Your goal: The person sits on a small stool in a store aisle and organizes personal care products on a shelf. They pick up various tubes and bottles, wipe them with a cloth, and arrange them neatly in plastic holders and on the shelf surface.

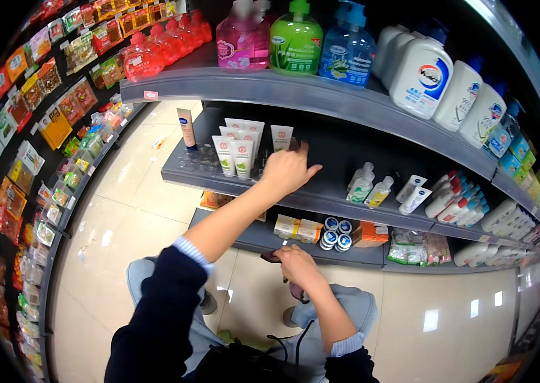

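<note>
My left hand (286, 167) reaches over the middle shelf, thumb spread out to the right, beside a white tube (281, 136) with a red emblem. A small dark thing shows at its fingertips; whether it is held is unclear. More white and green tubes (242, 155) stand upright just left of this hand. A beige tube with a dark cap (186, 128) is farther left, by clear plastic holders (198, 160). Lower down, in front of the bottom shelf, my right hand (297, 265) grips a dark, flat object (270, 257). Something purple (298, 291) shows below that hand.
Pump bottles (296, 45) line the upper shelf (270, 88), which overhangs the middle one. Small bottles (362, 184) stand right of my left hand. Boxes (298, 227) and round tins (336, 234) occupy the bottom shelf. Packaged snacks (54, 127) fill the left rack. Tiled floor (121, 177) lies between.
</note>
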A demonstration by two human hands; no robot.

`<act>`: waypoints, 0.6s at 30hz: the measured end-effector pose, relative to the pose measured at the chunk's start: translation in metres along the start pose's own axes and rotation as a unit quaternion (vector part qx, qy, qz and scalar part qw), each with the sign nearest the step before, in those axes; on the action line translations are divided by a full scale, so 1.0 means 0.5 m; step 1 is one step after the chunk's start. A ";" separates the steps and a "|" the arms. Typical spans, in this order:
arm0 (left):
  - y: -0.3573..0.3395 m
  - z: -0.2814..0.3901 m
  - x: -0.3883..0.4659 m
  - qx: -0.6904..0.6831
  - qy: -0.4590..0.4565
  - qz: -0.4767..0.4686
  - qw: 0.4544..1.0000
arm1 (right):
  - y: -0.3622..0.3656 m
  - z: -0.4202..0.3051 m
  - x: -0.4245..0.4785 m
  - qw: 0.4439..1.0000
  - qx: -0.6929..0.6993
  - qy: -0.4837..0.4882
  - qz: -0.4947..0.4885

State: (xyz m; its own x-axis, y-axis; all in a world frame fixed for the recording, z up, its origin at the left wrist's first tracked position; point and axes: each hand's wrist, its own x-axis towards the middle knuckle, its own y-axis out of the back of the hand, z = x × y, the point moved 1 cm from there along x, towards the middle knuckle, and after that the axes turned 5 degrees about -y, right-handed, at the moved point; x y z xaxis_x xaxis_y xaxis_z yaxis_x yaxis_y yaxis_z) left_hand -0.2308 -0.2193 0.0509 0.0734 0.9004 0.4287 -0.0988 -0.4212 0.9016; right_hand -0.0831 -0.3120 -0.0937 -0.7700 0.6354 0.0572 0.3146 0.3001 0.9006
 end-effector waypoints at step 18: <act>-0.017 -0.011 -0.119 -0.709 0.264 0.032 0.653 | 0.056 0.007 -0.052 0.999 0.006 -0.022 0.023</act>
State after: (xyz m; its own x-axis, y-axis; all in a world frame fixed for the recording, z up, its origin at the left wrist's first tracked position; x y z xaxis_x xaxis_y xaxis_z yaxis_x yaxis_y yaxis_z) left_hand -0.2396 -0.2686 0.0174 -0.2916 0.9555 0.0449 -0.9318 -0.2731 -0.2389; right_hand -0.0525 -0.3178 -0.0716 -0.7295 0.6793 0.0803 0.3569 0.2779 0.8918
